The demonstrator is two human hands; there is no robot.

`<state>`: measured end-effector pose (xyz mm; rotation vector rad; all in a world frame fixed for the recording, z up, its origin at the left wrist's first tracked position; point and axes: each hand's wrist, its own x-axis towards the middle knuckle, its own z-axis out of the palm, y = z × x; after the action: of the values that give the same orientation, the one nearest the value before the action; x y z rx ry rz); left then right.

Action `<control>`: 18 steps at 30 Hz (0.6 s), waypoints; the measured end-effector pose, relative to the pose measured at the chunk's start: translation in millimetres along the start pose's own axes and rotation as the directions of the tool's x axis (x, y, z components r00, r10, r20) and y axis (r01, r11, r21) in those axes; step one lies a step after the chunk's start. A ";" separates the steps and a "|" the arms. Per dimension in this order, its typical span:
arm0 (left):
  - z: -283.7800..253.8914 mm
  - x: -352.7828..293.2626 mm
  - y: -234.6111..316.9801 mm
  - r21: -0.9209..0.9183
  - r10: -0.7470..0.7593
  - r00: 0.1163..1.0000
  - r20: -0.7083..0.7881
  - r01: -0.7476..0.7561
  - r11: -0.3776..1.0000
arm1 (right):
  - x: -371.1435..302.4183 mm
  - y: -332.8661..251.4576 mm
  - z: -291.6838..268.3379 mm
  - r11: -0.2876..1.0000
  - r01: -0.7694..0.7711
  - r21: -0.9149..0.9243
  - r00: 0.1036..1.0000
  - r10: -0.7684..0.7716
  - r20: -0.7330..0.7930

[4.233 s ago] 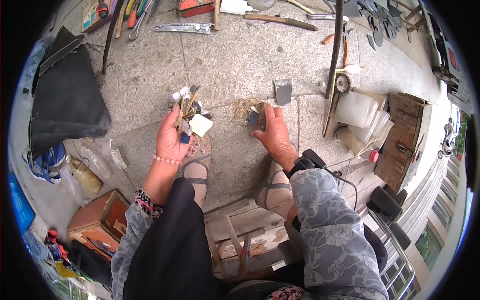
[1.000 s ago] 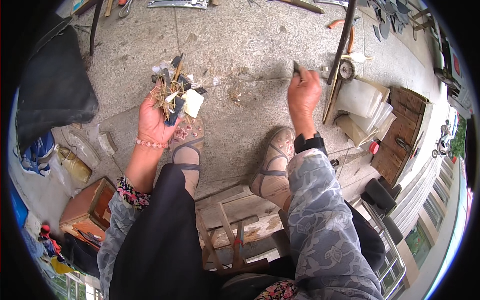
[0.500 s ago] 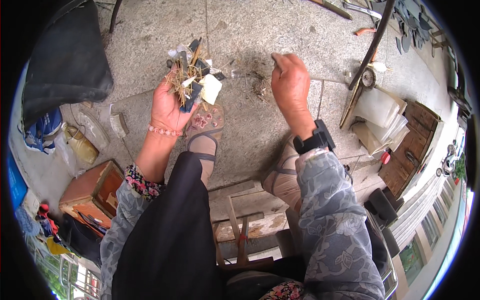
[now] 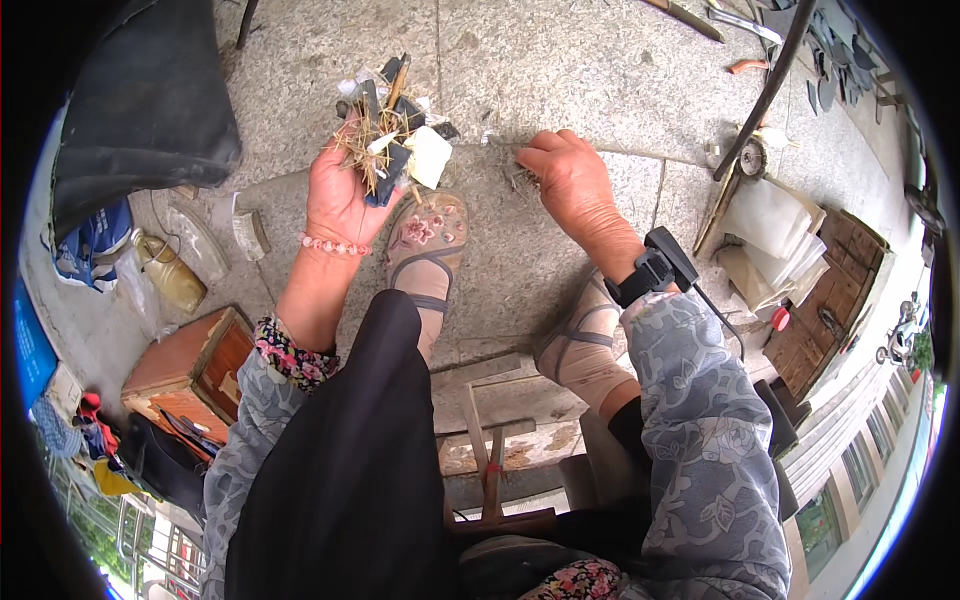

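Observation:
My left hand [image 4: 340, 195] is raised palm up and shut on a handful of litter [image 4: 392, 130]: dry straw, dark scraps and a pale paper piece. My right hand [image 4: 570, 185] reaches down to the stone pavement, fingers curled over a small tuft of dry straw and debris [image 4: 518, 178]; whether it grips any of it is hidden. A bead bracelet is on my left wrist and a black device is strapped on my right wrist [image 4: 655, 270]. My sandalled feet [image 4: 425, 250] rest on the paving just below both hands.
A black sheet [image 4: 140, 100] lies at the upper left, with a wooden box [image 4: 185, 370] and a bottle [image 4: 170, 280] at the left. A slanting pole [image 4: 765, 95], stacked pale boards [image 4: 770, 225] and tools are on the right. A low wooden frame [image 4: 490, 440] sits under me.
My right hand has swept in from the upper right to the straw tuft near my left hand. The left hand keeps its litter handful, lifted slightly; the view has tilted closer.

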<state>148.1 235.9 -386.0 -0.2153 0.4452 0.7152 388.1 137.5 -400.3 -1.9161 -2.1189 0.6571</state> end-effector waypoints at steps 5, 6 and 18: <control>-6.5 1.3 -3.0 0.026 0.015 0.999 -0.049 -0.014 1.000 | 54.5 -1.6 -3.9 0.998 -0.050 0.031 0.974 0.056 -0.220; -6.4 0.9 -4.1 0.028 0.012 0.999 -0.052 -0.011 1.000 | 63.0 -3.9 0.8 1.000 -0.026 0.003 0.948 0.025 -0.316; -3.4 -1.2 -1.6 0.008 0.037 0.998 -0.057 -0.037 0.999 | -11.8 1.9 -11.3 0.981 0.194 0.028 0.959 -0.196 0.203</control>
<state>147.3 232.9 -388.4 -0.2216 0.5074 0.7451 396.3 128.1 -389.6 -1.6684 -2.3856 0.8498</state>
